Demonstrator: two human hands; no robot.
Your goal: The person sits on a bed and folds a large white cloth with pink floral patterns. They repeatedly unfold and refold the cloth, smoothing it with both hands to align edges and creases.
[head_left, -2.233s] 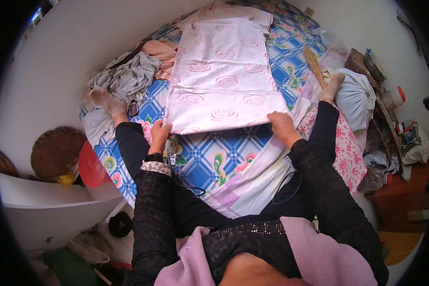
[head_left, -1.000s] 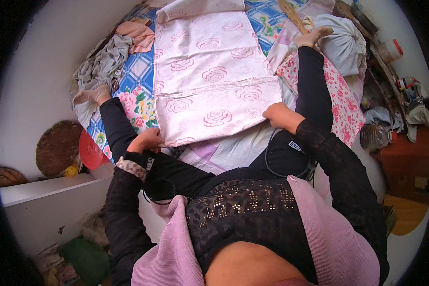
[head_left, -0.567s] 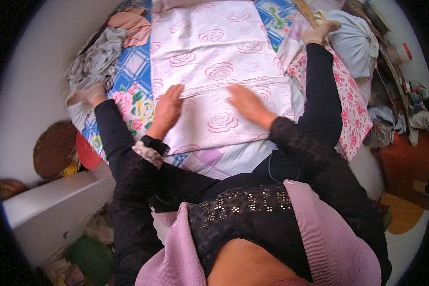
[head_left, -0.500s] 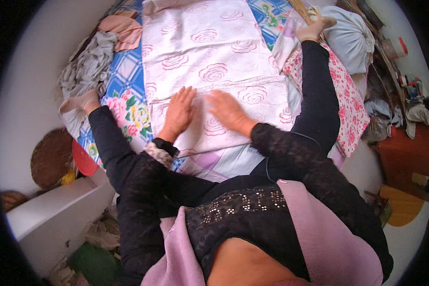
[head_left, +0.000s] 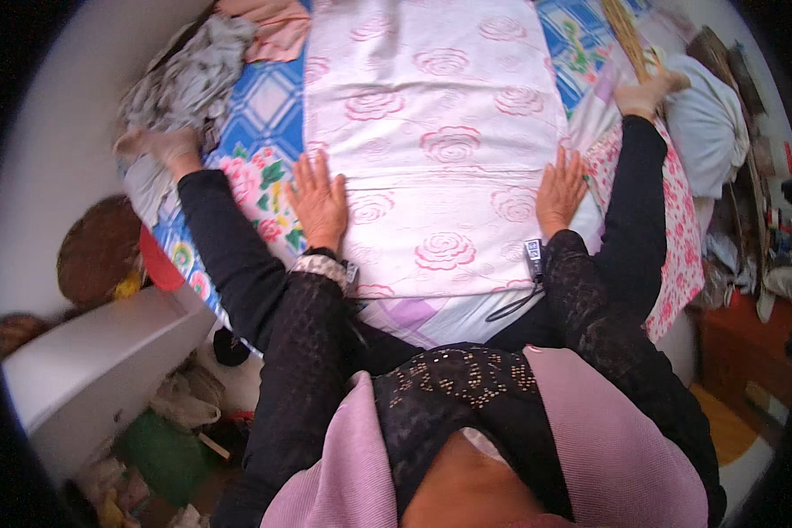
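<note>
A long white cloth with pink rose outlines (head_left: 440, 198) lies spread out flat between my legs, its near part folded over with a crease across it. My left hand (head_left: 319, 204) rests palm down along the cloth's left edge, fingers stretched and apart, touching the patterned sheet too. At the opposite edge lies my right hand (head_left: 561, 194), also flat with its fingers spread. Neither hand grasps anything. Each wrist carries a small strapped device; the left one also has a spotted cuff (head_left: 321, 267).
Under the cloth is a blue flowered sheet (head_left: 264, 123). Crumpled grey cloth (head_left: 194, 79) and a peach cloth (head_left: 277, 31) lie at far left. On the right are a pink-flowered pillow (head_left: 673, 255), a pale stuffed bag (head_left: 704, 123) and a cluttered shelf edge. My outstretched legs flank the cloth.
My hands have moved apart, from the middle of the cloth out to its left and right edges. The near part of the cloth now looks flatter and straighter. The view has shifted slightly.
</note>
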